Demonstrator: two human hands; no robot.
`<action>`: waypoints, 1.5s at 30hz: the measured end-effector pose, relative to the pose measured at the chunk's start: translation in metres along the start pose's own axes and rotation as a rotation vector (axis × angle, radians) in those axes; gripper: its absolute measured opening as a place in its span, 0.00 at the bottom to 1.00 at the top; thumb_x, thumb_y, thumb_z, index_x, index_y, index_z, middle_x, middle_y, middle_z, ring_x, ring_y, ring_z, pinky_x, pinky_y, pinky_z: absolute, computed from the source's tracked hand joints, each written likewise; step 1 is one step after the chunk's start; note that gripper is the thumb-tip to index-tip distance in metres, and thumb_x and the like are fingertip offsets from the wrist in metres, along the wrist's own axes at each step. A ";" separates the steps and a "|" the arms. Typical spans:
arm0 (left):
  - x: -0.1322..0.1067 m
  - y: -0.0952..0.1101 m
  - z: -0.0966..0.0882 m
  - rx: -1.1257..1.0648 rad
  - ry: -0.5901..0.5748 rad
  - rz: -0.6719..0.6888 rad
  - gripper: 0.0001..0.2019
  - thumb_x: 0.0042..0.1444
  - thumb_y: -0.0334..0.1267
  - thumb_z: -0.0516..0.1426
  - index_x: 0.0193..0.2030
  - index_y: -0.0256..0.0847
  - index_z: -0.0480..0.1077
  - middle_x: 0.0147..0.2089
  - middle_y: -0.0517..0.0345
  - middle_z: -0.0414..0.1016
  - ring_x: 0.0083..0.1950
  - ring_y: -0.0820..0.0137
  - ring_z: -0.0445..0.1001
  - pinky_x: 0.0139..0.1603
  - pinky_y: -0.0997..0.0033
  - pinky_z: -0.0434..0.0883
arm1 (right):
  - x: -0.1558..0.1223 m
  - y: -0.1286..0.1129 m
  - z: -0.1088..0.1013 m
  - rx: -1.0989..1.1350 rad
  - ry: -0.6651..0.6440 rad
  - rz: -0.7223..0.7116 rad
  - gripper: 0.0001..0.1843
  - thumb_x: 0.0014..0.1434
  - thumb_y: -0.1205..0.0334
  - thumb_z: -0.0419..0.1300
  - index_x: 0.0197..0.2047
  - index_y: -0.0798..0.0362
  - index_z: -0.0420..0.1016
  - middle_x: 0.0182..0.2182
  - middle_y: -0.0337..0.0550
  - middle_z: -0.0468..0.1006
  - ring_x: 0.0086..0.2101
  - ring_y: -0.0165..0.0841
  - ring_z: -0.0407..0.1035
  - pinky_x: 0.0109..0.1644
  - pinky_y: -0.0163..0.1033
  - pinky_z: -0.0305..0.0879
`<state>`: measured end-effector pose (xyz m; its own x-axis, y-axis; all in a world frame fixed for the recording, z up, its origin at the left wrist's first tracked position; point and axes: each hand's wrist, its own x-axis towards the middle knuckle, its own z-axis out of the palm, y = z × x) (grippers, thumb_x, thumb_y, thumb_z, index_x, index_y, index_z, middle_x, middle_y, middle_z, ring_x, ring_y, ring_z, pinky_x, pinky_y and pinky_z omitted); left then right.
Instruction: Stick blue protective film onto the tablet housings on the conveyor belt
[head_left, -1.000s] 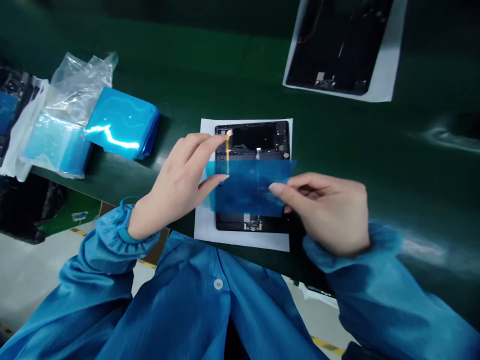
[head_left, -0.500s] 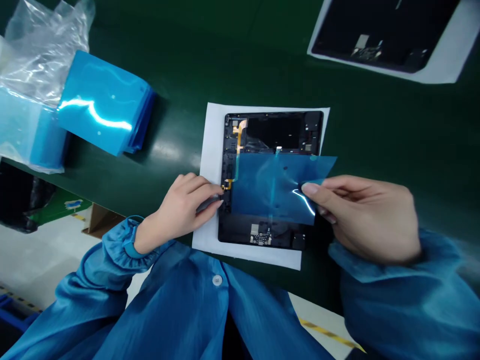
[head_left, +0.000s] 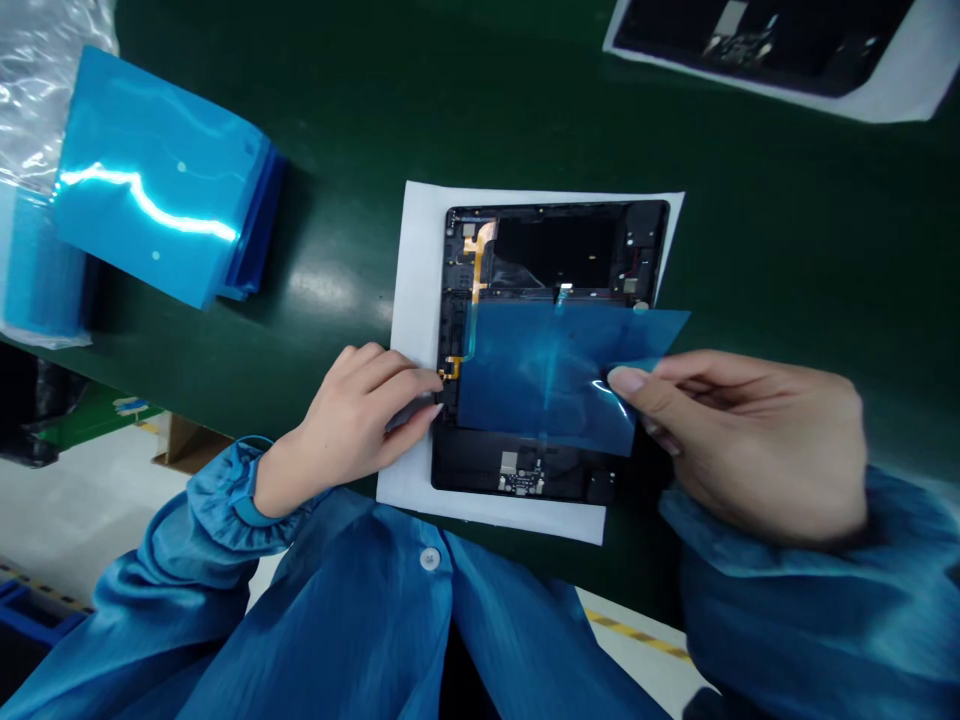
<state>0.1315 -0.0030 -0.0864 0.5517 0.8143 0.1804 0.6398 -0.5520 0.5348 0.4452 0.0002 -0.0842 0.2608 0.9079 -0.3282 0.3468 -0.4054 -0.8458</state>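
Note:
An opened black tablet frame (head_left: 551, 260) lies on a white sheet (head_left: 420, 270) on the green belt, with an orange flex cable (head_left: 475, 262) along its left side. My right hand (head_left: 742, 440) pinches a translucent blue film (head_left: 540, 375) by its right edge and holds it over the frame's middle. My left hand (head_left: 360, 425) rests on the frame's left edge, its fingers curled and pressed together against the lower end of the cable. Blue sleeves cover both arms.
A stack of blue films (head_left: 157, 205) lies at the upper left beside a clear plastic bag (head_left: 37, 130). Another black frame on white paper (head_left: 780, 50) sits at the top right. The belt's near edge runs under my arms, with floor below.
My left hand let go of the film's left edge and dropped to the frame's left side. The film, now held by my right hand alone, sits lower over the frame. The view shifted closer.

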 end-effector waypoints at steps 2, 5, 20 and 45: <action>0.000 0.000 0.000 -0.007 0.002 -0.004 0.04 0.73 0.35 0.61 0.51 0.41 0.74 0.43 0.55 0.82 0.40 0.64 0.74 0.40 0.62 0.64 | 0.000 -0.002 0.000 -0.004 -0.006 0.002 0.09 0.48 0.55 0.81 0.30 0.47 0.90 0.16 0.33 0.70 0.16 0.22 0.57 0.18 0.30 0.57; 0.000 0.000 0.000 -0.011 0.004 -0.003 0.04 0.73 0.35 0.61 0.51 0.42 0.74 0.44 0.55 0.82 0.40 0.64 0.74 0.40 0.62 0.65 | 0.000 -0.004 0.001 -0.018 -0.008 0.001 0.09 0.48 0.55 0.80 0.30 0.47 0.90 0.16 0.33 0.70 0.16 0.23 0.57 0.18 0.31 0.58; 0.001 0.000 -0.001 -0.012 -0.007 -0.016 0.04 0.73 0.36 0.60 0.52 0.42 0.74 0.44 0.55 0.83 0.41 0.64 0.75 0.40 0.63 0.65 | -0.001 -0.009 0.002 -0.045 -0.006 0.017 0.09 0.48 0.54 0.80 0.29 0.47 0.89 0.16 0.33 0.70 0.16 0.24 0.57 0.22 0.35 0.66; 0.002 0.002 -0.005 -0.013 0.034 0.001 0.06 0.72 0.35 0.60 0.53 0.46 0.71 0.43 0.56 0.82 0.39 0.62 0.75 0.34 0.54 0.68 | 0.004 -0.007 0.003 -0.027 -0.085 0.058 0.16 0.48 0.45 0.80 0.32 0.47 0.89 0.21 0.38 0.79 0.18 0.29 0.65 0.18 0.34 0.59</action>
<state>0.1314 -0.0011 -0.0811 0.5335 0.8196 0.2087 0.6325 -0.5505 0.5449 0.4410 0.0072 -0.0805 0.2043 0.8883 -0.4113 0.3575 -0.4589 -0.8134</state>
